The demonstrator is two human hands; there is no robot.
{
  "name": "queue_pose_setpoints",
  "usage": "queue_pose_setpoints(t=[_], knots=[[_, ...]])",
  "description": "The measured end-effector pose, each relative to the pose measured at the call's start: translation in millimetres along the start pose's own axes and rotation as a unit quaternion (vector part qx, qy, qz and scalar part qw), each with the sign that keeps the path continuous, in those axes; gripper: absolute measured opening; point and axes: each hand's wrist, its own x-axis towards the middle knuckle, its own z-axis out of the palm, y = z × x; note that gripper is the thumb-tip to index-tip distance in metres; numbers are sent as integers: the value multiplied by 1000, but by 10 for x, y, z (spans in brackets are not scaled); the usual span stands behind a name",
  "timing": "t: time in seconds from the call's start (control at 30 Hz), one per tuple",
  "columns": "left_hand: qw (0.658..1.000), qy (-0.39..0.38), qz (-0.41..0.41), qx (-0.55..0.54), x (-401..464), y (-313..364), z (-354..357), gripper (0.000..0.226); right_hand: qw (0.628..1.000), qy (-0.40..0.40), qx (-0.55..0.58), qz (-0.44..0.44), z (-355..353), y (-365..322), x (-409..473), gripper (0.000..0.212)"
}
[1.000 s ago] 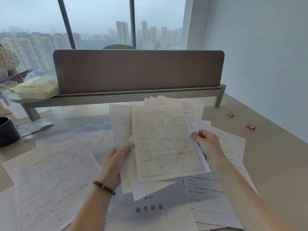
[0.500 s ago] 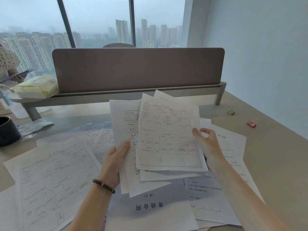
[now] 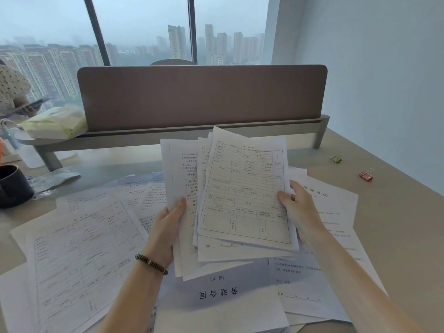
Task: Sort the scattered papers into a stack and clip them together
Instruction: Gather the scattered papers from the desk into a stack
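I hold a loose bunch of printed papers [image 3: 242, 188] tilted up above the desk, a form sheet on top. My left hand [image 3: 168, 227] grips the bunch's left edge, thumb on front. My right hand [image 3: 298, 207] grips its right edge. The sheets are uneven and fanned out. More scattered papers [image 3: 79, 248] lie flat on the desk to the left, below and to the right of the held bunch. A green binder clip [image 3: 337, 157] and a pink binder clip [image 3: 366, 175] lie on the desk at the far right, apart from my hands.
A brown divider panel [image 3: 201, 94] on a grey shelf rail runs across the back of the desk. A dark mug [image 3: 13, 186] and a crumpled plastic wrapper [image 3: 54, 179] sit at the left. A person's arm with a phone shows at far left. A wall is on the right.
Both hands have raised the bunch of papers and tipped it more upright. My right hand has shifted its hold lower on the right edge.
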Motion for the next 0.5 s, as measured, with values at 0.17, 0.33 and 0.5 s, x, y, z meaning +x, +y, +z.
queue_pose_setpoints(t=[0.17, 0.33, 0.5], knots=[[1000, -5, 4, 13, -26, 27, 15, 33, 999, -42, 10, -18, 24, -7, -30, 32], [1000, -2, 13, 23, -31, 38, 10, 35, 997, -72, 25, -32, 18, -31, -61, 34], [998, 2, 27, 51, -67, 57, 45, 39, 993, -104, 47, -36, 26, -43, -94, 40]])
